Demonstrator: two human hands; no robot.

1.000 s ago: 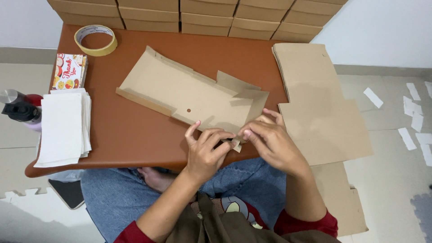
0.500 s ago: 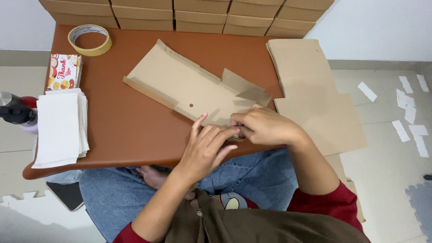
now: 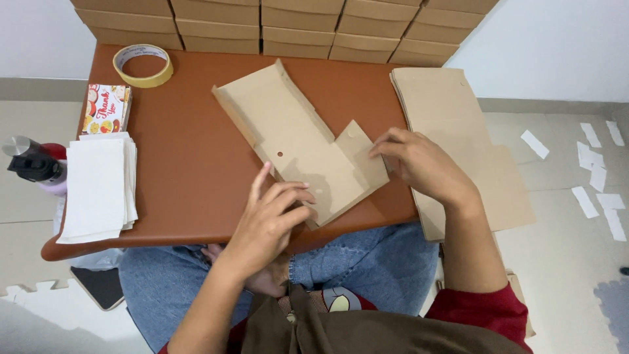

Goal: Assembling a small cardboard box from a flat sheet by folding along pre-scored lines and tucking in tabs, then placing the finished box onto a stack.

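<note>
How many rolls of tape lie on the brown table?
1. The tape roll lies at the table's far left corner, near the stacked boxes. More could be hidden elsewhere.
</note>
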